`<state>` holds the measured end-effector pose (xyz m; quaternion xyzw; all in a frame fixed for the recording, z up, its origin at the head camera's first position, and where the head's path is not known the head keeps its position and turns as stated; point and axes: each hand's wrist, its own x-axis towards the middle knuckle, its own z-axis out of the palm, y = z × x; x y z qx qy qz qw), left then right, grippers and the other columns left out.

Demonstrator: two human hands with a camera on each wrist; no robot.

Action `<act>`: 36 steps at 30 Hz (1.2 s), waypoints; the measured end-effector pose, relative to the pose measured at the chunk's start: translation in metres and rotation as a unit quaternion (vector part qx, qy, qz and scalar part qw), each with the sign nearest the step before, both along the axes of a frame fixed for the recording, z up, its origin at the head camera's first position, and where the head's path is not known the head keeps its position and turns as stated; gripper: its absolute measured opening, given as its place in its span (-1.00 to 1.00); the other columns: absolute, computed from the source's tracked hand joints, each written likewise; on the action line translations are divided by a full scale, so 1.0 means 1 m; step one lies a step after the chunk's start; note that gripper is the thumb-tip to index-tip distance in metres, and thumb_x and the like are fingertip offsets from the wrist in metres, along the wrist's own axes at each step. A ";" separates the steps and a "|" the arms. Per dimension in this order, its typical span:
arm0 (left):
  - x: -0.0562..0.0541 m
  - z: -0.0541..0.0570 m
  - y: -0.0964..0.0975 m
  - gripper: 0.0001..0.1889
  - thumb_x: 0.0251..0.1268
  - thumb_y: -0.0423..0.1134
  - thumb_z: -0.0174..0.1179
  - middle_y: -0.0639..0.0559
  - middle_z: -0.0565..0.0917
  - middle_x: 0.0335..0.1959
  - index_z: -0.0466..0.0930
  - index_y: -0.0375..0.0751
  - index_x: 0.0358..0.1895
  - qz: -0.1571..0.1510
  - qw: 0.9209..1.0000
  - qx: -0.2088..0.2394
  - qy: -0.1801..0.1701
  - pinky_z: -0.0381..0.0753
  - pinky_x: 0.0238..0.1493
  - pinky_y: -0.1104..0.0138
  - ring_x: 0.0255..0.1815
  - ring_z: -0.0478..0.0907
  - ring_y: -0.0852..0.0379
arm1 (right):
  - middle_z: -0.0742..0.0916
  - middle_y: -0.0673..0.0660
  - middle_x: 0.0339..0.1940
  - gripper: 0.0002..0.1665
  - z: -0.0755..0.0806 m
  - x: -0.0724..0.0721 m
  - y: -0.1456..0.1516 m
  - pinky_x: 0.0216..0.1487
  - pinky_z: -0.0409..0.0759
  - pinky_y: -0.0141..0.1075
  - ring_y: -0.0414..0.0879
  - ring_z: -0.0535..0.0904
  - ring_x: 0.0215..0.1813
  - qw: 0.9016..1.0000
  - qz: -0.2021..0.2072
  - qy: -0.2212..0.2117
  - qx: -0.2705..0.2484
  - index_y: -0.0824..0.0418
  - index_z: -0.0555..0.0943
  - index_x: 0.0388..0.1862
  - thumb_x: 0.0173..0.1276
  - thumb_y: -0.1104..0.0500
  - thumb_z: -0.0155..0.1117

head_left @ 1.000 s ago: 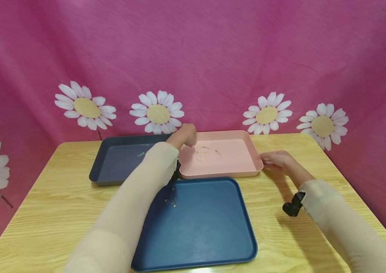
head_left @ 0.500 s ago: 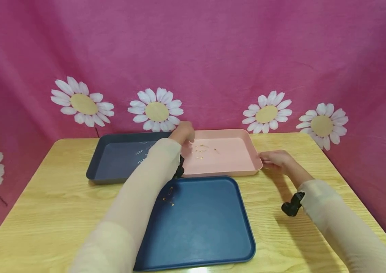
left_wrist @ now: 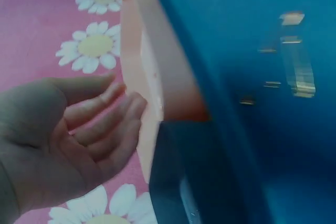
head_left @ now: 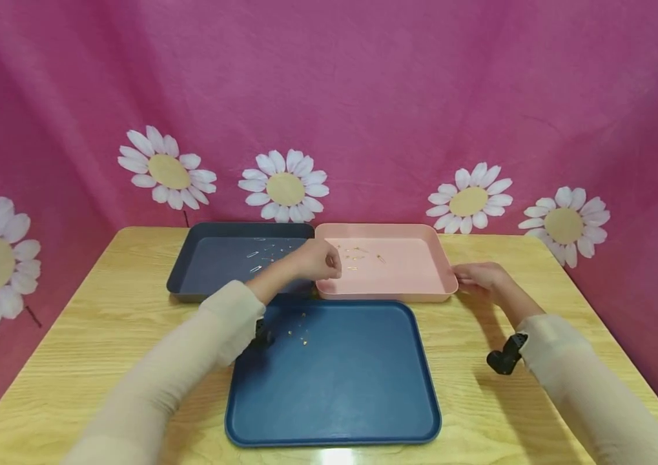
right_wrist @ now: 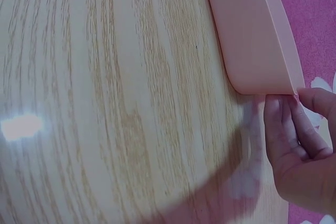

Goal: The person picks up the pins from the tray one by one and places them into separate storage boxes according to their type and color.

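My left hand (head_left: 314, 259) hovers over the seam where the dark grey tray (head_left: 189, 261) and the pink tray (head_left: 387, 284) meet. Its fingers are loosely bent with nothing between them in the left wrist view. Several silver safety pins (head_left: 256, 268) lie in the grey tray, and several gold safety pins (head_left: 380, 259) in the pink one. A few more gold pins (head_left: 305, 342) sit near the far left of the blue tray (head_left: 334, 387); they look blurred in the left wrist view. My right hand (right_wrist: 310, 145) pinches the pink tray's right end, thumb at the rim, fingers against the outer wall.
All three trays stand on a light wooden table (head_left: 90, 336), the blue one in front of the other two. A pink cloth (head_left: 363, 97) with white daisies hangs behind the table. Black wrist cameras (head_left: 505, 355) are strapped to both sleeves.
My left hand has drawn back from the pink tray's far left corner, toward me and lower. The right hand keeps its place at the tray's end. The head view has shifted slightly.
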<state>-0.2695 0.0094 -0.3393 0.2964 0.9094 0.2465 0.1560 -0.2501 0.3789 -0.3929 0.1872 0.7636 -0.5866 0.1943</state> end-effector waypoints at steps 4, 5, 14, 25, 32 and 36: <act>0.023 -0.013 -0.022 -0.94 0.23 -0.30 0.27 -0.03 0.73 -0.39 0.70 -0.21 -0.33 -0.036 0.999 0.025 0.012 0.54 -0.30 0.47 -0.36 0.55 0.22 | 0.72 -0.20 -0.52 -0.29 0.002 0.001 -0.002 -0.13 0.70 -0.44 -0.38 0.68 -0.37 1.000 -0.009 -0.004 -0.008 0.48 0.27 0.38 0.40 0.09 0.18; 0.028 -0.016 -0.027 -0.94 0.23 -0.30 0.27 -0.02 0.72 -0.40 0.69 -0.20 -0.33 -0.046 0.998 0.031 0.014 0.55 -0.29 0.47 -0.37 0.55 0.23 | 0.72 -0.21 -0.51 -0.29 0.003 0.002 -0.002 -0.13 0.70 -0.44 -0.39 0.68 -0.37 1.000 -0.005 -0.003 -0.006 0.48 0.27 0.38 0.41 0.09 0.16; 0.058 -0.037 -0.065 -0.96 0.21 -0.33 0.29 0.03 0.70 -0.45 0.67 -0.21 -0.37 -0.075 0.996 0.048 0.011 0.55 -0.30 0.53 -0.42 0.52 0.34 | 0.74 -0.22 -0.51 -0.25 0.004 0.002 -0.001 -0.12 0.70 -0.43 -0.40 0.69 -0.37 1.000 -0.005 -0.001 -0.011 0.46 0.18 0.43 0.43 0.09 0.14; 0.072 -0.057 -0.074 -0.84 0.04 -0.47 0.33 0.09 0.51 -0.69 0.57 -0.21 -0.57 -0.057 0.996 0.000 0.072 0.29 -0.56 0.59 -0.62 0.30 0.37 | 0.72 -0.21 -0.52 -0.31 0.002 0.003 -0.004 -0.14 0.70 -0.45 -0.40 0.68 -0.37 1.000 -0.002 0.003 -0.017 0.45 0.26 0.38 0.41 0.11 0.17; 0.074 -0.052 -0.066 -0.80 0.07 -0.51 0.27 0.13 0.41 -0.71 0.55 -0.22 -0.62 -0.040 0.997 -0.057 0.039 0.24 -0.57 0.55 -0.61 0.29 0.28 | 0.73 -0.17 -0.53 -0.57 0.002 0.002 -0.003 -0.16 0.71 -0.44 -0.37 0.69 -0.38 0.999 -0.006 0.005 -0.036 0.33 0.49 0.16 0.39 0.14 0.19; 0.075 -0.051 -0.063 -0.75 0.11 -0.53 0.19 0.15 0.32 -0.71 0.50 -0.20 -0.65 -0.036 0.996 -0.078 0.013 0.17 -0.59 0.52 -0.61 0.26 0.24 | 0.74 -0.15 -0.53 -0.85 0.001 0.002 -0.002 -0.18 0.71 -0.45 -0.36 0.70 -0.39 0.999 -0.006 0.005 -0.047 0.20 0.61 -0.16 0.39 0.17 0.19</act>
